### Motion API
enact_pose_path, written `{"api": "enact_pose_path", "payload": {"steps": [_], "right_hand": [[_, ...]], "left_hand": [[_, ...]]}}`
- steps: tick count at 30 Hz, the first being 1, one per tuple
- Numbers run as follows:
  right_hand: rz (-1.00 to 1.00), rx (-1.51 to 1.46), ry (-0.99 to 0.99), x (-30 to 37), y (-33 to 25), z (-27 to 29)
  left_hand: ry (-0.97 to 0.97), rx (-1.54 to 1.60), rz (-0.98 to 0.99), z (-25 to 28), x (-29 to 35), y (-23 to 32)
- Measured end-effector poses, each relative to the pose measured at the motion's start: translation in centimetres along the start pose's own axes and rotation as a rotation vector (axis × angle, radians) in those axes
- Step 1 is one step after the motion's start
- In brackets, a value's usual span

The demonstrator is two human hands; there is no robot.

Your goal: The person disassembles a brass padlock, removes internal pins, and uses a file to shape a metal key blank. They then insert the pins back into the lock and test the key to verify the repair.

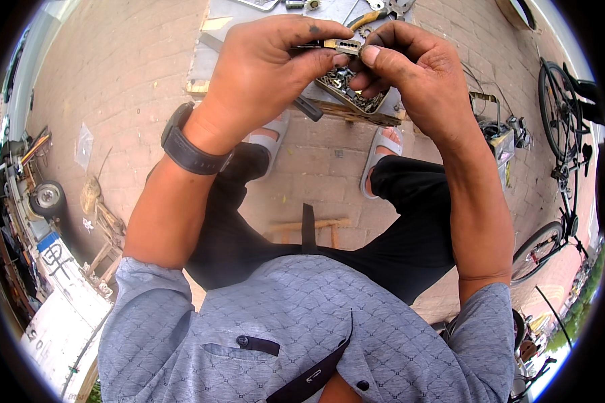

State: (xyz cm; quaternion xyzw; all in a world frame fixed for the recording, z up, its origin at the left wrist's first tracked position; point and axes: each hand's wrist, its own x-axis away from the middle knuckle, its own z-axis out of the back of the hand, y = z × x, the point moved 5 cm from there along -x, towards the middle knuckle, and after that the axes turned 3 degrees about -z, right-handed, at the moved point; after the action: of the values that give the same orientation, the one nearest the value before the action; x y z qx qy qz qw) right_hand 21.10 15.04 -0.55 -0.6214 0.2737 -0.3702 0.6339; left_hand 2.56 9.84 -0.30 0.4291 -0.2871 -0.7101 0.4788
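Note:
Above the work table, my left hand pinches a small lock cylinder between thumb and fingers. The cylinder is brass and silver, and a row of small dark holes faces up. My right hand is closed at the cylinder's right end, its thumb and forefinger pressed together. Whatever those fingertips may hold is too small to make out. Directly below the hands, a shallow tray full of small metal parts rests on the table's near edge. My right hand hides part of it.
Pliers with yellow handles lie on the table beyond my hands, beside a small toothed disc. A dark bar juts from the near edge. Bicycles stand at right; a wheeled cart is at left.

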Motion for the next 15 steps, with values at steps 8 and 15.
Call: {"api": "enact_pose_path", "payload": {"steps": [8,15], "right_hand": [[-0.006,0.012,-0.005,0.18,-0.26,0.19],[0.005,0.019,-0.004,0.18,-0.25,0.13]], "left_hand": [[-0.02,-0.009,-0.031,0.1,-0.08,-0.05],[-0.005,-0.026,-0.048,0.03,-0.08,0.07]]}}
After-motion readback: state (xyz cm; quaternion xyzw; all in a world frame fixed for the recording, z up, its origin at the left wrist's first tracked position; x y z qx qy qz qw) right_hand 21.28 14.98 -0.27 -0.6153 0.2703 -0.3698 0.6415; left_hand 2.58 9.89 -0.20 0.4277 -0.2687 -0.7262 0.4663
